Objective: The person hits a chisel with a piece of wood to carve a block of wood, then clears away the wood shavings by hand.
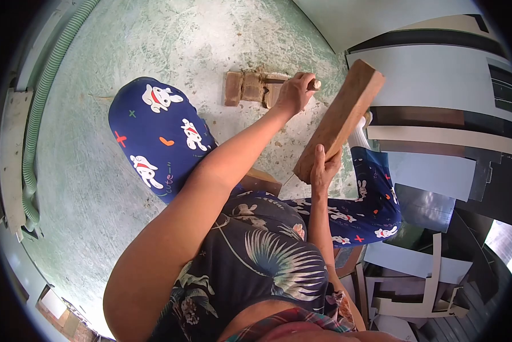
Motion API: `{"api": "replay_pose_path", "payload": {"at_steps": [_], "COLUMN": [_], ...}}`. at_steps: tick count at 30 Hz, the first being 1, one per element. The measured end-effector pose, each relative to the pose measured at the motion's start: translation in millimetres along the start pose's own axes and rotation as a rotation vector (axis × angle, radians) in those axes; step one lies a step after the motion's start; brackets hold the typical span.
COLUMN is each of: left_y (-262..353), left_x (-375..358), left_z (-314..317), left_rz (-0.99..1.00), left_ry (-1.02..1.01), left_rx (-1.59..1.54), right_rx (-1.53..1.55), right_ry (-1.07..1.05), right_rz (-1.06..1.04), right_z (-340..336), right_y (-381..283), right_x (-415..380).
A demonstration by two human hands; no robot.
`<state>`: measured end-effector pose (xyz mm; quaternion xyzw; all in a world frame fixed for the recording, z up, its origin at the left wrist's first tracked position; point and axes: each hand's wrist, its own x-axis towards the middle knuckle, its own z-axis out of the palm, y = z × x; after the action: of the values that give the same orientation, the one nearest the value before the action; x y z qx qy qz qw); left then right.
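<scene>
My left hand is closed round the handle of a tool, whose pale round end sticks out on the right. Its dark narrow part reaches left over a row of brown blocks lying on the floor. My right hand grips the lower end of a long brown wooden block, thumb on the near face and fingers round the right edge. That block is held slanted up to the right, apart from the row. What the tool's tip touches is too small to tell.
My knees, in blue patterned trousers, are spread on both sides. The worn greenish floor bears crumbs round the blocks. A green ribbed hose runs along the left. Panels and boards are stacked at the right. A wooden piece lies between my legs.
</scene>
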<state>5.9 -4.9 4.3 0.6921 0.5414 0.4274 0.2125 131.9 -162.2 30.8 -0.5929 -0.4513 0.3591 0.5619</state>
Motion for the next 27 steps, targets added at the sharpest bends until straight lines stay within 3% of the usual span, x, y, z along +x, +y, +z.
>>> {"api": "replay_pose_path", "payload": {"at_steps": [3,7,10,12,13,17,27], "left_y": [-6,0,1,1,-5,-10,-4], "left_x": [3,1,-3,-2,1,-14,-10], "left_z": [1,-6,-4,-3,3,11,6], "left_rz": [-0.025,-0.021,-0.025,-0.022,-0.065,0.085,0.017], "left_ry": [0.065,-0.029,-0.074,-0.126,-0.230,-0.207,-0.185], "left_rx": [-0.021,0.021,0.059,0.046,0.241,0.269,0.088], "right_rx": [-0.126,-0.035,0.034,-0.047,-0.048,-0.033,0.029], "right_ry": [-0.204,-0.148,-0.037,-0.177,-0.171,-0.136,0.049], "right_rz": [0.143,0.153,0.034,0.228,0.185,0.227,-0.031], "right_z": [3,4,8,5,4,-2,-9], "right_y": [0,6,2,10,19,17,-10], "right_x": [8,3,-1,1,0,-4,4]}}
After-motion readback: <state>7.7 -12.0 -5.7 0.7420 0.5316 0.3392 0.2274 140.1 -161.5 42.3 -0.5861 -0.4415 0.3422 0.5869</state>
